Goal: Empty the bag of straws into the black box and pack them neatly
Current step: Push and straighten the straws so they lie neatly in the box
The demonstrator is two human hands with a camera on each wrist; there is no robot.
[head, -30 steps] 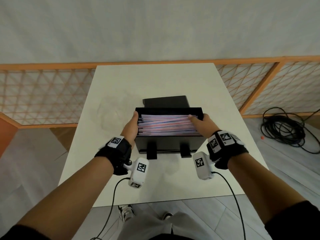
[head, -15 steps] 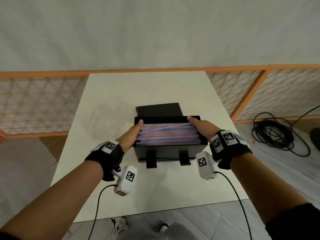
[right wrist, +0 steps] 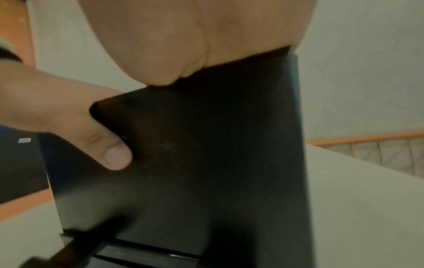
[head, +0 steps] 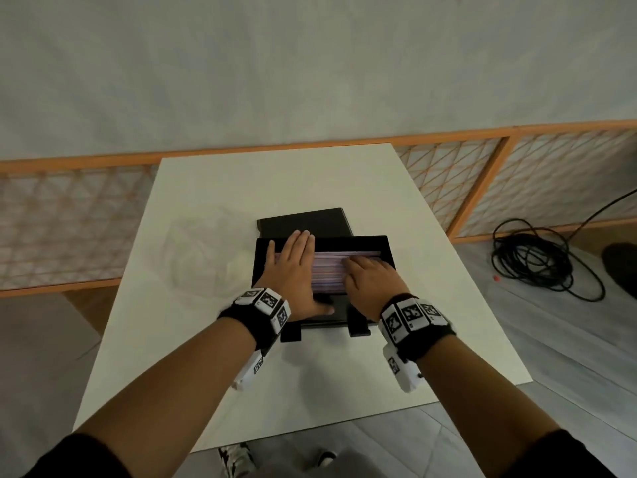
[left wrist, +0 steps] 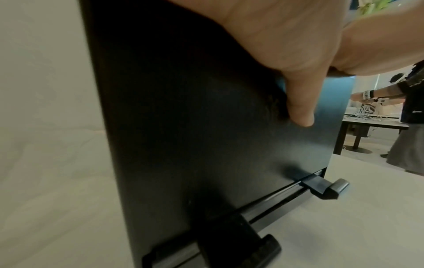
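Note:
The black box (head: 386,257) stands mid-table on two small feet, filled with pink and blue straws (head: 331,267) lying lengthwise. My left hand (head: 294,267) lies flat over the straws' left half, fingers reaching the back rim and thumb down on the front wall. My right hand (head: 367,274) rests palm-down on the right half, fingers pointing left. The left wrist view shows the box front (left wrist: 206,127) with my left thumb (left wrist: 298,108) on it. In the right wrist view my palm (right wrist: 195,36) sits on the box top (right wrist: 218,145). The clear empty bag (head: 203,257) lies left of the box.
A flat black lid (head: 303,220) lies just behind the box. The white table (head: 275,181) ends close behind it at an orange lattice fence (head: 479,188). A coil of black cable (head: 537,260) lies on the floor at right. Another person (left wrist: 408,112) works at a far table.
Both hands have left the box's two ends and now lie flat on top of the straws. The head view has swung, so the box sits further right.

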